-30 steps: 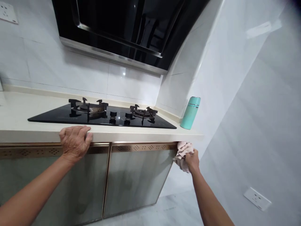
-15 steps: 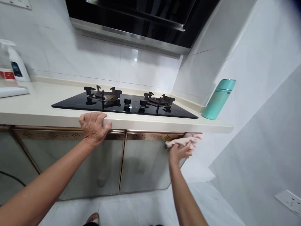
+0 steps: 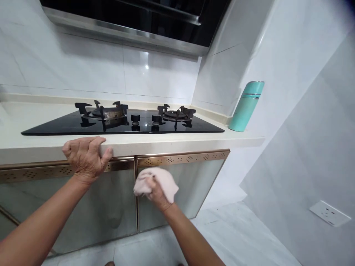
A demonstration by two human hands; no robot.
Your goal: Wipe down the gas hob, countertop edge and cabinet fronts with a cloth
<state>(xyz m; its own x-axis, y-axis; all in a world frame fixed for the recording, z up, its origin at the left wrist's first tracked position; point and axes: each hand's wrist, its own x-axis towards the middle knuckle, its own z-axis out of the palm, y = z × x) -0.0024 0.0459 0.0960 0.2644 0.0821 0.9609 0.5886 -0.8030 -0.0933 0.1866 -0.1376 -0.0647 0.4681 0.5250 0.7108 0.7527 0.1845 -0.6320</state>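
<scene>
My right hand [image 3: 158, 195] is closed on a pale pink cloth [image 3: 166, 181], which is bunched at the fingers and slightly blurred. The cloth lies against the front of the cabinet door [image 3: 195, 186], just below its perforated bronze strip and over the upright seam between two doors. Some of my right fingers are hidden in the folds. My left hand [image 3: 87, 158] grips the front edge of the cream countertop [image 3: 155, 143], fingers bent over the top and thumb out to the side. Just behind that hand sits the black gas stove [image 3: 111, 127].
A turquoise flask [image 3: 246, 107] stands on the counter's right end, close to the wall. Overhead hangs a dark range hood [image 3: 155, 26]. A white wall socket [image 3: 330, 213] is low at the right. Tiled floor [image 3: 222, 229] lies below the cabinets.
My right hand has swept the cloth leftward, from the cabinet's right end to the seam between the doors. My left hand stays on the counter edge. The view has shifted right.
</scene>
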